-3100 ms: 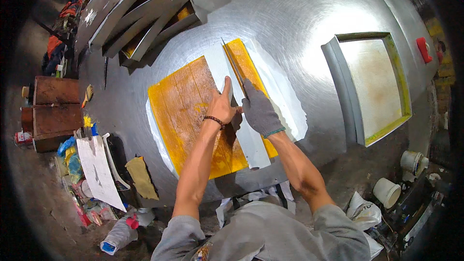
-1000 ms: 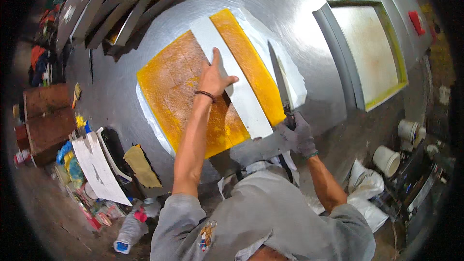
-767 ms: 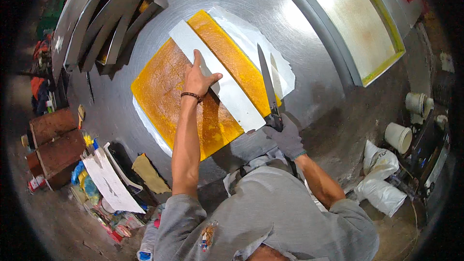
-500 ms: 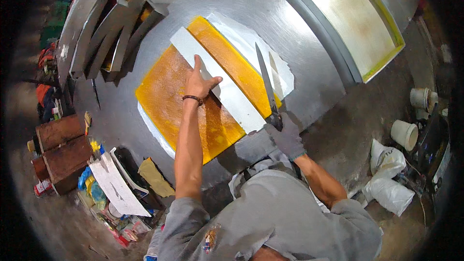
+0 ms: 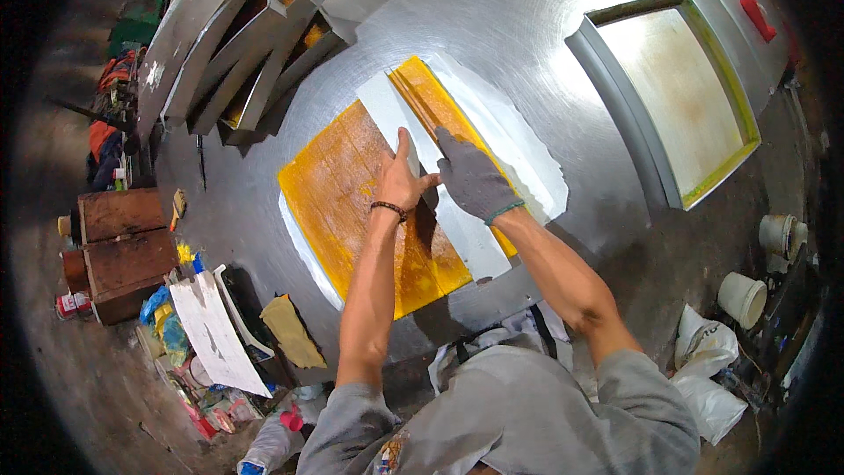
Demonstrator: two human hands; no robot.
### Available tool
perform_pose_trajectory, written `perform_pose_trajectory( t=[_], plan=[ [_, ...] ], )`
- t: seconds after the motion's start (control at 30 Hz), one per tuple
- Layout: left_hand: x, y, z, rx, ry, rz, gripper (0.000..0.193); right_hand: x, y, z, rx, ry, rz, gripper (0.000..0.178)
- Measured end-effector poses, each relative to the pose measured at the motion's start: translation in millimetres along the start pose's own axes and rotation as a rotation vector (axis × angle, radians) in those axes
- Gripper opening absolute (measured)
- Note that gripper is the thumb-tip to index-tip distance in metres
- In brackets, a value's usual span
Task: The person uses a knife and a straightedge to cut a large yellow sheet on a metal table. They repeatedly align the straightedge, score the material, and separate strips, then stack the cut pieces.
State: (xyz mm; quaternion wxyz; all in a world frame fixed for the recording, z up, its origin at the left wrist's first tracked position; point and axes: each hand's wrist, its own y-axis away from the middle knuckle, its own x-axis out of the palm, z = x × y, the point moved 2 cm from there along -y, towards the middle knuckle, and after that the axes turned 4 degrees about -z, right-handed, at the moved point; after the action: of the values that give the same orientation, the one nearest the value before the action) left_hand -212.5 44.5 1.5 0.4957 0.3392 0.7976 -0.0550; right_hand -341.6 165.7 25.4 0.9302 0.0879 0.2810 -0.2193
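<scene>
A flat orange-yellow slab [image 5: 338, 198] with a whitish, powdery-looking surface lies on white paper [image 5: 543, 178] on the metal table. Across it runs a long white straight strip [image 5: 466, 233], used as a straightedge under my hands. My left hand [image 5: 403, 183] presses on this strip, fingers spread, thumb toward the right hand. My right hand [image 5: 476, 183], in a grey glove, is closed over the strip's right edge. From its fingers a narrow knife blade [image 5: 413, 104] appears to lie along that edge, pointing away; the handle is hidden by the glove. Faint parallel lines mark the slab's left part.
Long metal bars [image 5: 255, 79] stand at the far left of the table. A shallow framed tray [image 5: 677, 79] with a yellowish rim lies at the far right, a red object [image 5: 758, 19] beyond it. Wooden boxes [image 5: 132, 255] stand left; white buckets [image 5: 743, 297] and sacks [image 5: 706, 361] right.
My right hand has moved left and away from me, from beside the slab onto the straightedge; the raised knife has come down along its edge. My left hand still presses the straightedge.
</scene>
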Motion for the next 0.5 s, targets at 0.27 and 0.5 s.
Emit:
perform_pose_trajectory(
  t=[0.27, 0.5],
  plan=[
    [-3, 4, -5, -0.032, 0.003, 0.032, 0.116, 10, -29, 10, 0.028, 0.074, 0.086, 0.059],
    [1, 2, 3, 0.033, 0.009, 0.021, 0.113, 7, -37, 22, 0.033, 0.147, 0.133, 0.054]
  ],
)
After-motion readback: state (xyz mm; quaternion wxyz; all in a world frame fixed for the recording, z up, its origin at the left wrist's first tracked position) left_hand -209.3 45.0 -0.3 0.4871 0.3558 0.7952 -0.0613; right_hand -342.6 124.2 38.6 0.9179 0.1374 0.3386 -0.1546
